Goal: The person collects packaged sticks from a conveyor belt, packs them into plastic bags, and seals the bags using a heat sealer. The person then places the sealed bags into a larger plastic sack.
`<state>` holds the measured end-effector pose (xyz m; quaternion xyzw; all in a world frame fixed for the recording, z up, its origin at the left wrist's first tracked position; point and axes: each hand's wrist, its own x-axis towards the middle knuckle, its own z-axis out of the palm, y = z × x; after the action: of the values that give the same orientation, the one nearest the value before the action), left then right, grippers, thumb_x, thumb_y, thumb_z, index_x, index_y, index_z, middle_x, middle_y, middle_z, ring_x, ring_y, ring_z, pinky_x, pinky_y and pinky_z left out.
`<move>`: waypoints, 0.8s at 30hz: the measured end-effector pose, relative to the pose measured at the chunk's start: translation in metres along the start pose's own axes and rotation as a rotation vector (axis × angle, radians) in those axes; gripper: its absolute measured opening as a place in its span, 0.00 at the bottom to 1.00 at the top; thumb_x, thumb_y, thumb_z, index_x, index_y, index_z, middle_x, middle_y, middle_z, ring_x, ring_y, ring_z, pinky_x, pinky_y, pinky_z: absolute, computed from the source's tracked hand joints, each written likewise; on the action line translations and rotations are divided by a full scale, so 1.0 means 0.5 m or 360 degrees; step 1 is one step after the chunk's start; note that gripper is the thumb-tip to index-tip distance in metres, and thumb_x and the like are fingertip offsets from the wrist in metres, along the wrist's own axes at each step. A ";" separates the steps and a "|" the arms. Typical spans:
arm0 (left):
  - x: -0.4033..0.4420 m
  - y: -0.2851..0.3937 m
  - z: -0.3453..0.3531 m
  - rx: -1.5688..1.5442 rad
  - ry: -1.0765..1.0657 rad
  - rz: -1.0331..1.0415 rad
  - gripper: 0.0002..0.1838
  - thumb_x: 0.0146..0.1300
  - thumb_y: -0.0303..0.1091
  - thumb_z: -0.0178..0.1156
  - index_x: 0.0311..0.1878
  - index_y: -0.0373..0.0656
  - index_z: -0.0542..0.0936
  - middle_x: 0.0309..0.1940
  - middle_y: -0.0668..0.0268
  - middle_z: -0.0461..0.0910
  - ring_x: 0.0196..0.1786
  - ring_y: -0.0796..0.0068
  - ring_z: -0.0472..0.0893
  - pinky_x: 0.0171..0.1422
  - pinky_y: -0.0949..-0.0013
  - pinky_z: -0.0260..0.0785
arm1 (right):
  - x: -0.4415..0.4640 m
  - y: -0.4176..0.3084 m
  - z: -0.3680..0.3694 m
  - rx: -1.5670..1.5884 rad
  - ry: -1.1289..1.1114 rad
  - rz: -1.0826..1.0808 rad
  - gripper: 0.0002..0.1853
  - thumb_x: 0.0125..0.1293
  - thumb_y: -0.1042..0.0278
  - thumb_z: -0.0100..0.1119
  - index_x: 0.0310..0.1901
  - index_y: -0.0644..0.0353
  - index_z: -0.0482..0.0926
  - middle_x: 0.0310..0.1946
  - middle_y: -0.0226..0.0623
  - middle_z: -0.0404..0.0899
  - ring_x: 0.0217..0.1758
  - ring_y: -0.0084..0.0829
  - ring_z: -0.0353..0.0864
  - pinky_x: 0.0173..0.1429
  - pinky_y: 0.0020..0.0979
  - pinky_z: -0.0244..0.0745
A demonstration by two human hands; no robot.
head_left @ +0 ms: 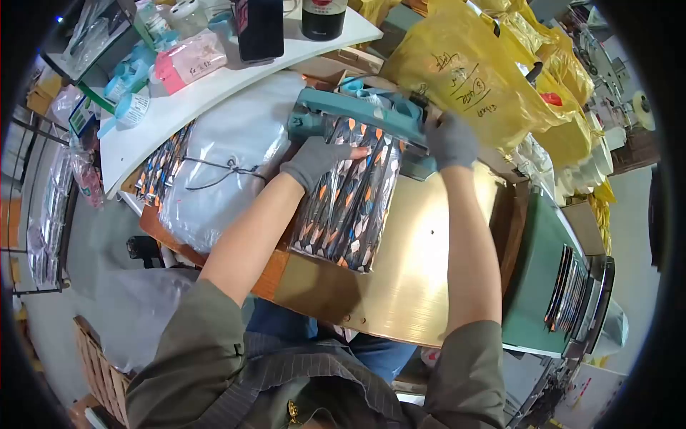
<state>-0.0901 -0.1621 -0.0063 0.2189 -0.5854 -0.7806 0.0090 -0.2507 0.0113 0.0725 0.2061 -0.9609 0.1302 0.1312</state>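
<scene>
A clear plastic packet (346,207) of black patterned items with orange and white shapes lies with its top end at a teal bar-type machine that looks like a bag sealer (364,112). My left hand (318,161), in a grey fingerless glove, is closed on the packet's upper left side, its bare thumb pressed across the top. Its other fingers are mostly hidden. At the sealer's right end is my right hand (452,139), gloved in grey. Motion smears its fingers, so I cannot tell whether they grip the machine.
Clear plastic bags (221,164) tied with black cord lie left. Behind stands a white shelf (300,63) with a phone (259,30) and a dark bottle (323,19). A marked yellow bag (457,71) rises behind right. More patterned packets (568,289) rest on a green surface (532,275).
</scene>
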 end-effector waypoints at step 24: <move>-0.202 -0.034 -0.065 0.0486 -0.0040 0.0451 0.22 0.58 0.37 0.66 0.54 0.36 0.76 0.45 0.61 0.81 0.47 0.74 0.79 0.53 0.70 0.71 | -0.589 0.120 -0.026 0.0648 -0.0108 -0.0245 0.39 0.65 0.47 0.54 0.67 0.70 0.57 0.64 0.60 0.61 0.69 0.54 0.59 0.71 0.46 0.53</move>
<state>0.0167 -0.1589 0.0046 0.1235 -0.7219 -0.6764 0.0783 -0.0145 0.1746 -0.0174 0.3054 -0.9001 0.3041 0.0641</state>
